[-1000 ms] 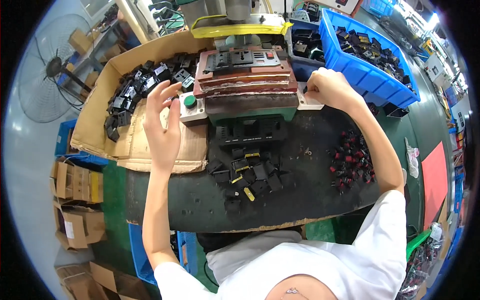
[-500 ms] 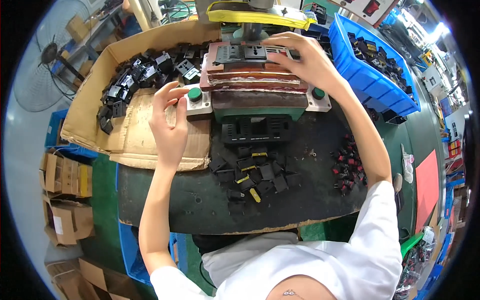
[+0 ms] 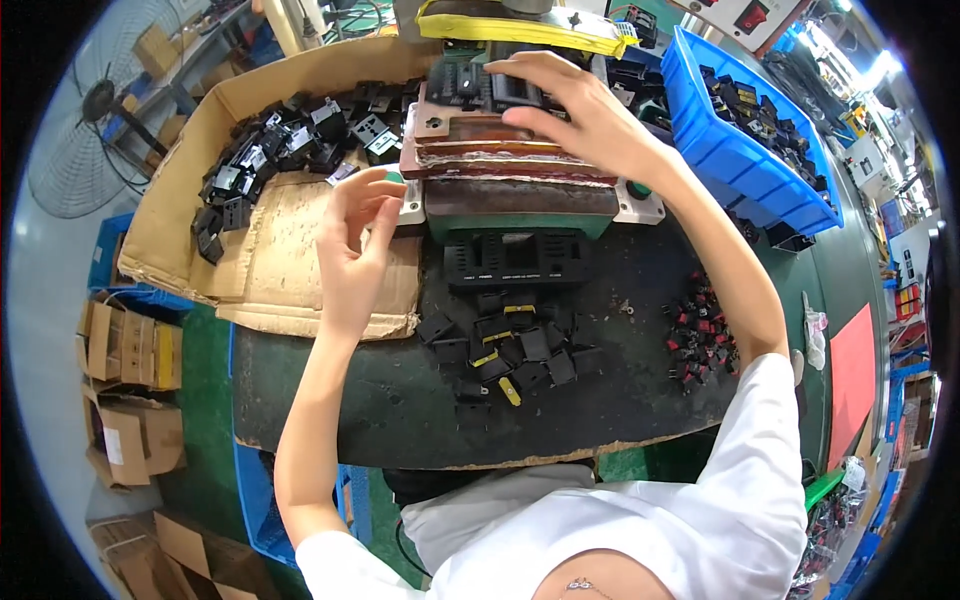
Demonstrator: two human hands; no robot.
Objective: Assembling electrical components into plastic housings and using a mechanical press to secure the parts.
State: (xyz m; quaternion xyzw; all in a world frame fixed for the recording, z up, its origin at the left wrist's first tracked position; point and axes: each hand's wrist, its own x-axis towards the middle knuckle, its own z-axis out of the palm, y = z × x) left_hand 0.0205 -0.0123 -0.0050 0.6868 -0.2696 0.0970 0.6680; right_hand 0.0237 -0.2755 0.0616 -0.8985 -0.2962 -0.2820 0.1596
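Above the press's copper-coloured block (image 3: pixel 510 135), a black plastic socket panel (image 3: pixel 462 88) is lifted and tilted, slightly blurred. My right hand (image 3: pixel 590 115) grips it near its right end, with thumb and fingers around it. My left hand (image 3: pixel 355 240) holds nothing; its fingers curl loosely, apart from the thumb, beside the left button housing (image 3: pixel 412 205). Another black panel (image 3: pixel 515 260) lies on the table in front of the press base (image 3: pixel 520 212). Nearer me is a pile of small black sockets (image 3: pixel 520 345), some with yellow parts.
A cardboard box (image 3: pixel 165 215) at the left holds many black and silver socket parts (image 3: pixel 270 150). Small red and black switches (image 3: pixel 700 335) are heaped at the right. A blue crate (image 3: pixel 745 165) of black parts stands at the back right. Yellow tape wraps the press head (image 3: pixel 525 30).
The socket panel has come up off the block and tilted in my right hand, which moved slightly left. My left hand moved a little right, now covering most of the left green button.
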